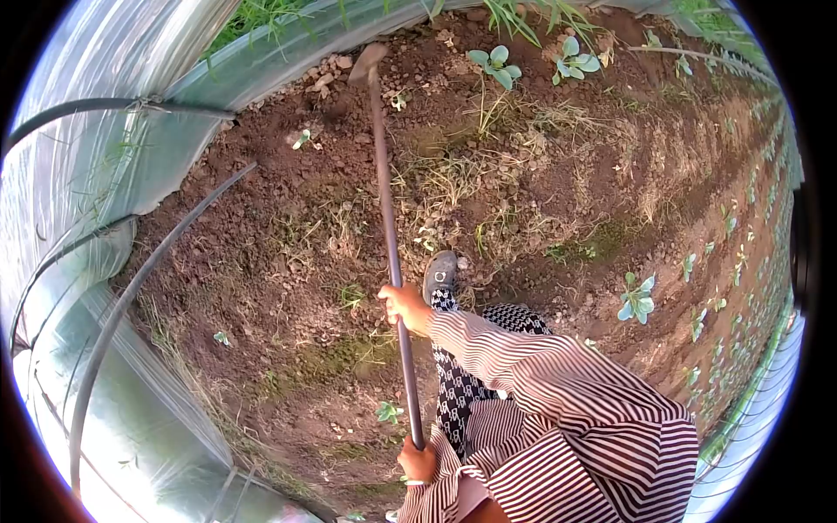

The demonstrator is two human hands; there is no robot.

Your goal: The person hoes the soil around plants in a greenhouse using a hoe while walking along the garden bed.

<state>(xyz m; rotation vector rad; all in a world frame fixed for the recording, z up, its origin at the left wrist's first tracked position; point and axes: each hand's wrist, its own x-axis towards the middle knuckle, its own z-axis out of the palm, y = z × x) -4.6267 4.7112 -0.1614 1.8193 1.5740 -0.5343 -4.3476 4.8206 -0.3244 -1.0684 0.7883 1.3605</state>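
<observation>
A long-handled hoe [384, 174] reaches from the bottom centre up to the top left of the view, its metal head resting on or just over the brown soil near small clods. One hand, at the end of the striped sleeve crossing from the right, is wrapped round the middle of the handle; I take it as my left hand [406, 307]. Lower down, my right hand [418, 460] grips the handle's butt end, with a pale band at the wrist. Small green seedlings [499, 66] grow to the right of the hoe head.
Clear plastic sheeting [157, 174] and curved dark hoops [122, 305] line the left side. My shoe [440, 272] stands on the soil right of the handle. Dry grass [449, 179] and more seedlings [637, 298] dot the ground to the right.
</observation>
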